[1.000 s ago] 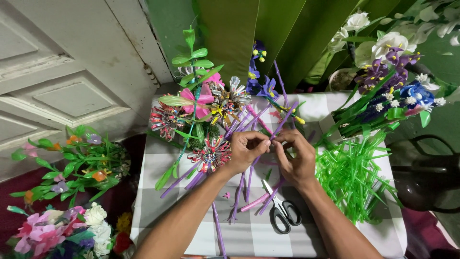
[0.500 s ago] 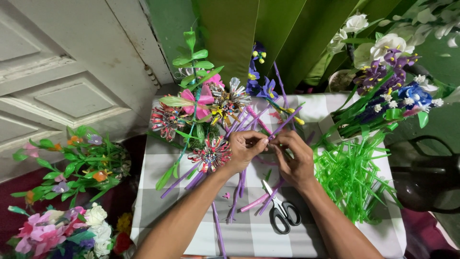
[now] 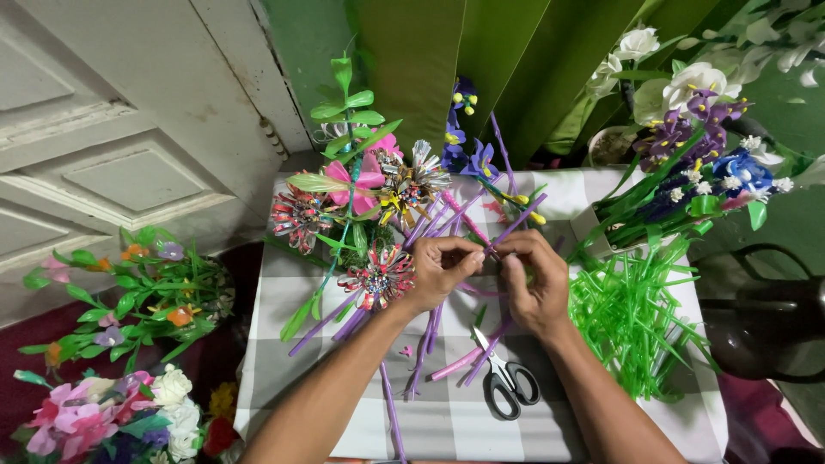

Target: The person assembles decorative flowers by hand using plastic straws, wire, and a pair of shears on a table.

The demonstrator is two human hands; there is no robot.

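Seen from above, two bare hands meet over the middle of a small bench covered in a grey and white checked cloth. The left hand and the right hand are both closed in a fingertip pinch on the same purple straw, which sits just above the cloth at the centre. The straw's long axis runs diagonally, its free end pointing up and to the right, away from the person, toward the far edge of the bench. More purple and pink straws lie loose under and below the hands, fanned out lengthwise toward the near edge. A pair of black-handled scissors rests just beside the right wrist, blades pointing toward the hands. To the right lies a heap of green straw strips, close to the right forearm. Behind the hands, crowding the far side, stand handmade flowers: a pink one with green leaves, and striped pinwheel blooms touching the left hand's side. A box of purple, blue and white flowers stands at far right.
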